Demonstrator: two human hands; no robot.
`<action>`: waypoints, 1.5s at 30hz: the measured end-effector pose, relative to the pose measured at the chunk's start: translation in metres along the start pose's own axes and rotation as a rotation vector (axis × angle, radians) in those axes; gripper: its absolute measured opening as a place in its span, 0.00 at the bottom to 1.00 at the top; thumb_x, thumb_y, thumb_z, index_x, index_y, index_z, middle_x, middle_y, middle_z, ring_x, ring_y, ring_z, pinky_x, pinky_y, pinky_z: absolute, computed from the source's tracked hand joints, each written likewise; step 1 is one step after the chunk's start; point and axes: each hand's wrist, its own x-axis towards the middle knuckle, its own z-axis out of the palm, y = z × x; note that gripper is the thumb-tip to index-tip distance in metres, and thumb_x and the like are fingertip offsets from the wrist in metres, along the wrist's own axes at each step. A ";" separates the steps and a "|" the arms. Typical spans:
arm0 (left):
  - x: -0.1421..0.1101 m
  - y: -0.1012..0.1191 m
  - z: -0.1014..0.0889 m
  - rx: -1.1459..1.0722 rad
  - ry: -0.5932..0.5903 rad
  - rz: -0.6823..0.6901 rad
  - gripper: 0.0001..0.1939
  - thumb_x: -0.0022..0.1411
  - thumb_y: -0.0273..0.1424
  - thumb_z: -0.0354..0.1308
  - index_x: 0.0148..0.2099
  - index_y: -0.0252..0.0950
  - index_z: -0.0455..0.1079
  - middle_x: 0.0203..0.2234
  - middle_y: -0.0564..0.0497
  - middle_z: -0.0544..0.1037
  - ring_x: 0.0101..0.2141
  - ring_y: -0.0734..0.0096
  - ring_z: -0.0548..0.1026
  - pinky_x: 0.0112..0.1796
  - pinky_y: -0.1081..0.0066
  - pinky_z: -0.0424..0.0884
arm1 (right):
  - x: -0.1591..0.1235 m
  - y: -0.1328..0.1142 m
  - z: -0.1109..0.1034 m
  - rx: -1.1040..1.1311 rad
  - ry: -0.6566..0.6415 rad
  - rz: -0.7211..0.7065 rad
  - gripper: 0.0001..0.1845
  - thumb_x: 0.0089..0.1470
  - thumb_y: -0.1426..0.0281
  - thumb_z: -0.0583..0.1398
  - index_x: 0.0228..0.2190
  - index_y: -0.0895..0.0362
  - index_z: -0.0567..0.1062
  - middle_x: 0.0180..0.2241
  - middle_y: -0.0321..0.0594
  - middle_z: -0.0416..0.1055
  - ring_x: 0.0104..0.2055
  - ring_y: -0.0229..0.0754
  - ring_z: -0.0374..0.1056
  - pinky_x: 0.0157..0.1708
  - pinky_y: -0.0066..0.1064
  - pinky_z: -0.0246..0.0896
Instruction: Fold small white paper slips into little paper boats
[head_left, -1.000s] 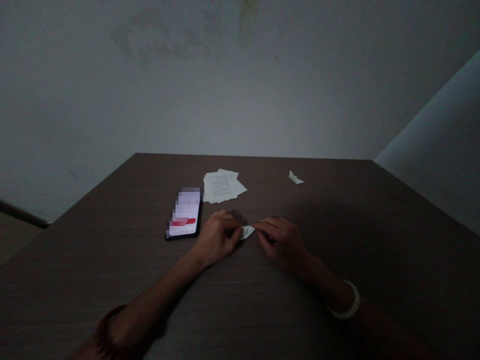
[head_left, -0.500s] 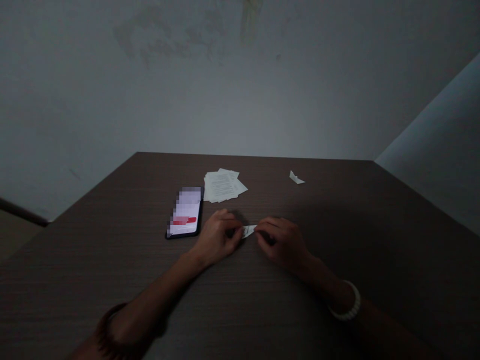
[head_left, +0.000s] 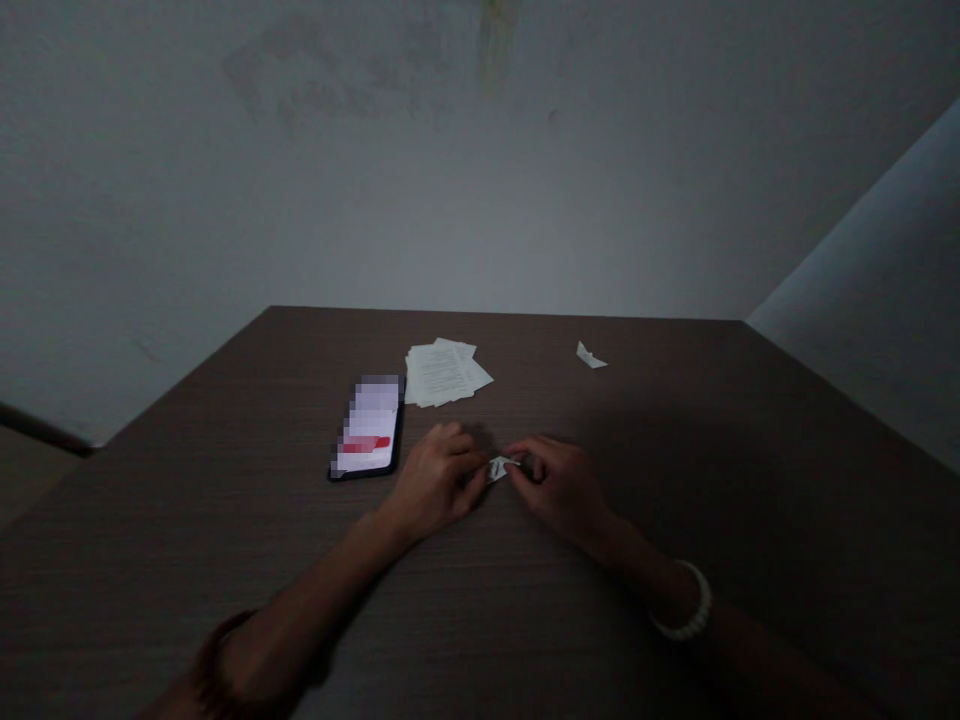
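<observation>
A small folded piece of paper [head_left: 498, 468], white with dark print, is between my two hands just above or on the table. My left hand [head_left: 442, 478] pinches its left end between thumb and fingers. At its right end, the thumb and fingertips of my right hand [head_left: 559, 488] close on the paper. Its outer ends are hidden by my fingers, so its full shape cannot be made out.
A phone [head_left: 367, 425] with a lit screen lies left of my left hand. Beyond the hands is a stack of printed paper sheets [head_left: 442, 372]. A small folded paper boat [head_left: 591, 356] lies farther right on the brown table [head_left: 480, 620]. A wall [head_left: 480, 200] borders the far edge.
My right hand's fingers have shifted their hold on the paper, and the thumb now lies on its near side. The paper's visible part looks shorter and turned. The left hand stays nearly in place.
</observation>
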 end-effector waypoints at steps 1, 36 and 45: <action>0.000 0.000 0.000 0.006 0.000 0.000 0.14 0.66 0.31 0.51 0.31 0.35 0.75 0.25 0.47 0.74 0.32 0.63 0.66 0.33 0.64 0.60 | 0.000 -0.001 -0.001 0.006 -0.006 -0.006 0.04 0.51 0.74 0.62 0.31 0.55 0.76 0.24 0.34 0.71 0.22 0.35 0.63 0.25 0.26 0.56; 0.005 0.010 -0.006 -0.254 0.117 -0.238 0.10 0.62 0.29 0.55 0.32 0.35 0.77 0.21 0.51 0.73 0.28 0.69 0.68 0.31 0.70 0.61 | 0.003 -0.007 0.001 0.076 -0.042 0.020 0.08 0.55 0.69 0.61 0.25 0.56 0.74 0.25 0.35 0.70 0.25 0.34 0.64 0.28 0.27 0.56; 0.006 0.009 -0.001 -0.183 0.052 -0.295 0.13 0.60 0.29 0.55 0.24 0.34 0.72 0.19 0.50 0.71 0.28 0.67 0.67 0.33 0.68 0.60 | 0.002 -0.007 0.002 0.164 -0.011 -0.067 0.09 0.55 0.74 0.59 0.23 0.57 0.74 0.35 0.38 0.74 0.30 0.34 0.67 0.30 0.25 0.60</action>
